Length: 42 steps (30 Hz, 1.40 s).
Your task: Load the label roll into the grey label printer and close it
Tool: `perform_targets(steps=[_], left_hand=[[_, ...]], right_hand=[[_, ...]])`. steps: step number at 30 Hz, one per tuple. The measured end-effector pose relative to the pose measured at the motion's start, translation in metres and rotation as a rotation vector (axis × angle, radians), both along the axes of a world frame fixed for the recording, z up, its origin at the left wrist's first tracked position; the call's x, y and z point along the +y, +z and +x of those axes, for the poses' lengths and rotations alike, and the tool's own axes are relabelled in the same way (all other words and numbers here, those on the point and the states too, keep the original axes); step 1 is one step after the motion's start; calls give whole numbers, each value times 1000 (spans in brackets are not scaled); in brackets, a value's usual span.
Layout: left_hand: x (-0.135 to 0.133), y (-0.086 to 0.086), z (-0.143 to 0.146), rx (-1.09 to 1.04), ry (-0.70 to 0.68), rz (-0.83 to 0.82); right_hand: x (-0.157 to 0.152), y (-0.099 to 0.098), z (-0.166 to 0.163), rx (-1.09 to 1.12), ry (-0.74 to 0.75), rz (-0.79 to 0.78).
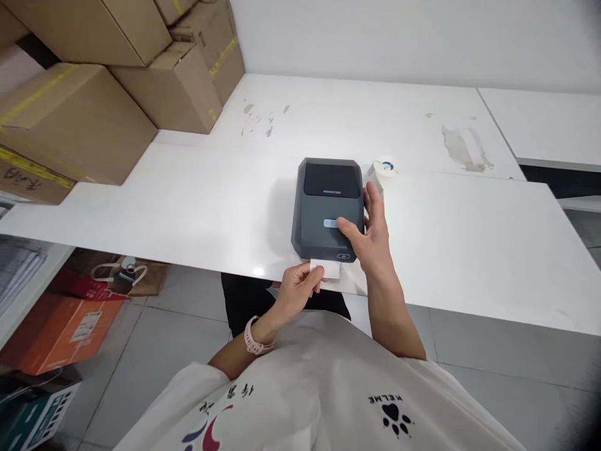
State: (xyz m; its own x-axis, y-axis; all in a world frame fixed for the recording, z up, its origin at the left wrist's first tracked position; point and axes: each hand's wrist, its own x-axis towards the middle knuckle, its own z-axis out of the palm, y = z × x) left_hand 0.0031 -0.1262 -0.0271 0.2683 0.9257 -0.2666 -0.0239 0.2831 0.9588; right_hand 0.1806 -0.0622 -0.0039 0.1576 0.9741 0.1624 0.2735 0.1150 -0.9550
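White bench (451, 250), grey printer (315, 225) near its edge.
Left hand (297, 288) pinches the paper (332, 270); right hand (373, 241), spread against the printer, should keep it steady.

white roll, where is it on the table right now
In the head view, the white roll lies on the white table, just right of the far end of the dark printer, beyond the right hand.

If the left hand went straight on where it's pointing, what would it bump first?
Past the white paper it pinches, the left hand would probably bump the dark grey printer first, though depth is unclear.
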Motion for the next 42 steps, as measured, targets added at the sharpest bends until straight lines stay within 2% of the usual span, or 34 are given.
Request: perform_targets(steps=[3, 5, 7, 9, 10, 14, 17, 19, 22, 24, 27, 30, 33, 35, 39, 42], left_hand=[[-4, -2, -9, 71, 39, 33], [-1, 1, -15, 100, 176, 103], [5, 7, -18, 122, 370, 224], [14, 12, -20, 148, 471, 321], [18, 14, -20, 160, 456, 339], [27, 15, -18, 157, 222, 301], [32, 20, -19, 149, 160, 366], [40, 29, -22, 149, 156, 442], [64, 44, -24, 137, 197, 541], [88, 47, -22, 152, 244, 569], [124, 34, -13, 235, 197, 469], [147, 15, -3, 274, 160, 360], [151, 6, 0, 245, 135, 366], [147, 5, -1, 246, 118, 399], [141, 5, -3, 264, 103, 397], [142, 3, -1, 260, 122, 394]], right_hand=[[10, 3, 2, -152, 10, 59], [13, 3, 5, -188, 21, 79], [13, 3, 7, -191, 39, 69], [7, 1, 7, -150, 53, 37], [3, -1, 7, -106, 46, 23], [-25, -16, 3, 99, -57, -1], [-40, -18, 0, 74, -110, 73], [-40, -10, 1, -1, -115, 149], [-21, 12, 4, -89, -122, 254], [2, 25, 7, -136, -140, 322], [43, 36, 11, -222, -169, 400], [82, 37, 15, -329, -160, 420], [110, 34, 19, -420, -107, 383], [117, 34, 20, -495, -79, 361], [108, 37, 12, -709, -81, 350], [98, 39, 2, -911, 107, 264]])
